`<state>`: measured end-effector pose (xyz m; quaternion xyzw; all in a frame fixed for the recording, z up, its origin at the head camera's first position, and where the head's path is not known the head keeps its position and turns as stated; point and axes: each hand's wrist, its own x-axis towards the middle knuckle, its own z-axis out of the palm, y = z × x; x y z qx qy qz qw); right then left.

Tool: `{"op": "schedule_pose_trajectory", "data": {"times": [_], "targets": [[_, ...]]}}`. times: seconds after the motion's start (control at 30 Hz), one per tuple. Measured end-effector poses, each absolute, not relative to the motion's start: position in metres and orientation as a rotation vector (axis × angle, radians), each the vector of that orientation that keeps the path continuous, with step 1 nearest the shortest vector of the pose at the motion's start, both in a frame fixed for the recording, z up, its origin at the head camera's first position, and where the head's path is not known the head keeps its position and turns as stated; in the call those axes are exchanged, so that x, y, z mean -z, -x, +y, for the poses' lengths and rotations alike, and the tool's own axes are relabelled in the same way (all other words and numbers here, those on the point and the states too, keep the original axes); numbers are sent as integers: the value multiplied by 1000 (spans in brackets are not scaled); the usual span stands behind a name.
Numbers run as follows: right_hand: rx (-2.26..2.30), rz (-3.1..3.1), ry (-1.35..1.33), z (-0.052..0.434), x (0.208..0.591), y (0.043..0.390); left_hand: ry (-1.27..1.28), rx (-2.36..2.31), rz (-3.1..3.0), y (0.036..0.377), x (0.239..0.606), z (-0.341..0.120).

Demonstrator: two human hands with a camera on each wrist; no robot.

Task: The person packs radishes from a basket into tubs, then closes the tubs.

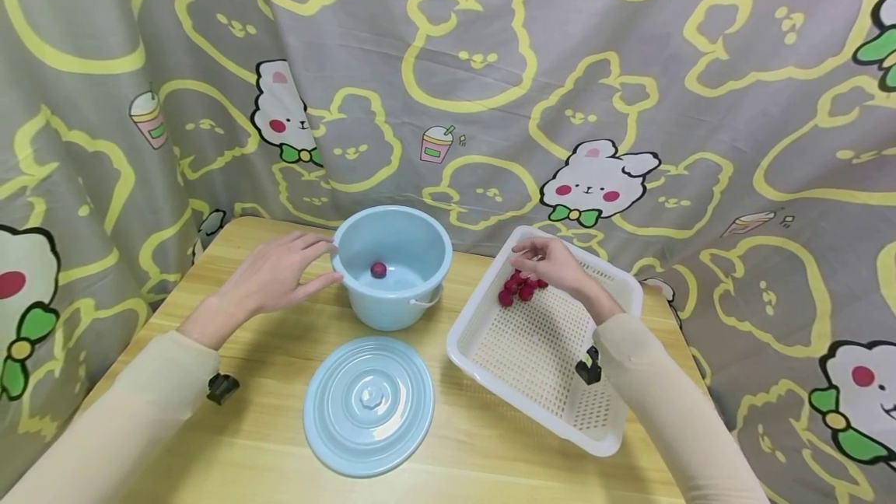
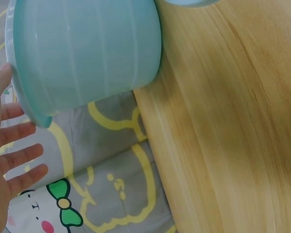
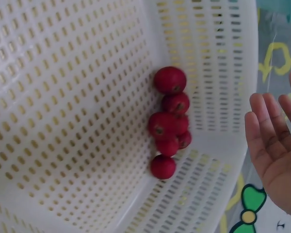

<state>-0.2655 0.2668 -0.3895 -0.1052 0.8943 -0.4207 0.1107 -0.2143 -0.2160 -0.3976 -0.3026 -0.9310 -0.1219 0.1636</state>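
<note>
**Red fruits in the basket, one already in the bucket**

Wooden desk (image 1: 490, 442) carries everything. White perforated basket (image 1: 539, 356) sits at 3 o'clock of the blue bucket (image 1: 392, 267), and the blue lid (image 1: 369, 404) lies flat at 6 o'clock of it. Left hand (image 1: 276, 274), fingers spread, touches the bucket's rim at 9 o'clock. Right hand (image 1: 553, 261) hovers relaxed over the cluster of red fruits (image 3: 169, 124) in the basket's far corner. One red fruit (image 1: 378, 269) lies inside the bucket.

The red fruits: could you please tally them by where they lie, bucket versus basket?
In the bucket: 1 fruit
In the basket: 6 fruits, as far as the right wrist view shows
Total: 7
</note>
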Motion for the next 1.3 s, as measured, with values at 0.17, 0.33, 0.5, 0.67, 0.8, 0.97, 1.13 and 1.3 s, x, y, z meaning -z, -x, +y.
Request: {"op": "schedule_pose_trajectory", "data": {"times": [0.17,0.33,0.5,0.67,0.8,0.97,1.13,1.3], "targets": [[1224,2625,275,273,399,267,870,347,-2659,215,398,-216],[1214,2625,235,278,412,272,871,354,-2665,215,397,-215],[1209,2602,207,280,421,273,869,352,-2665,216,398,-215],[1162,2610,207,278,429,271,878,357,-2646,215,398,-215],[1133,2611,165,277,435,269,879,363,-2639,214,397,-215],[1101,2589,116,277,441,264,880,357,-2637,215,397,-216],[1090,2581,126,277,448,261,885,355,-2635,215,397,-216],[1053,2601,159,278,454,258,884,360,-2635,215,398,-216]]}}
